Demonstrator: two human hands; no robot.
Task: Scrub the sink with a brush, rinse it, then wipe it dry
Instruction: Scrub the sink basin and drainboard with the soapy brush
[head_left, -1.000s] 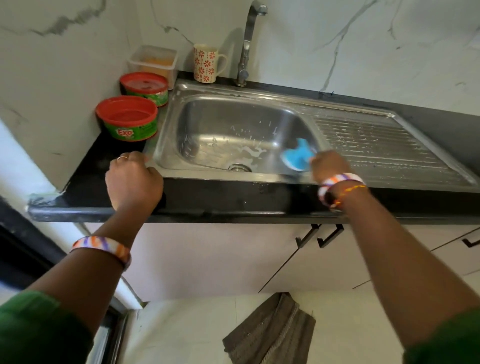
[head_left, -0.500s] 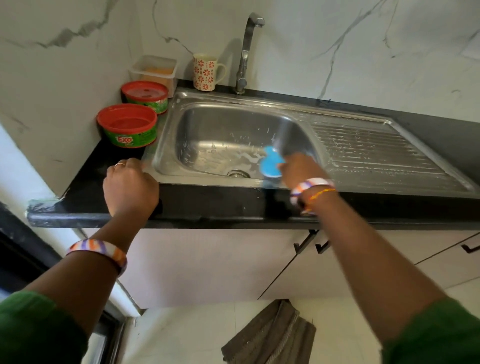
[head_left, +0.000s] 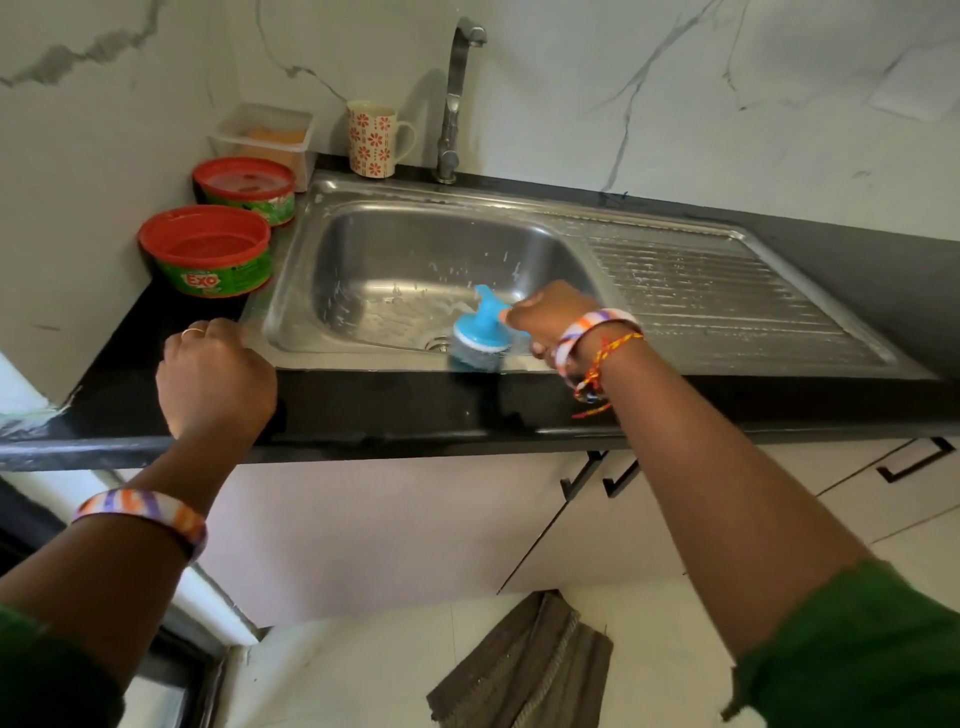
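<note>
Stainless steel, flecked with white suds, makes up the rectangular sink basin with its ribbed drainboard (head_left: 675, 291), and the blue-handled brush with a grey scouring head (head_left: 480, 332) sits at the basin's six o'clock edge, against the near wall just beside the drain. The right hand (head_left: 550, 317) has its fingers curled round the brush handle; the left hand (head_left: 215, 376), fingers curled over the black stone counter edge (head_left: 363, 410) at eight o'clock, seems to brace there, though whether it truly grips I cannot tell. The risk, I judge, is the soapy handle slipping, or the head riding over the rim and flinging suds onto the counter.
</note>
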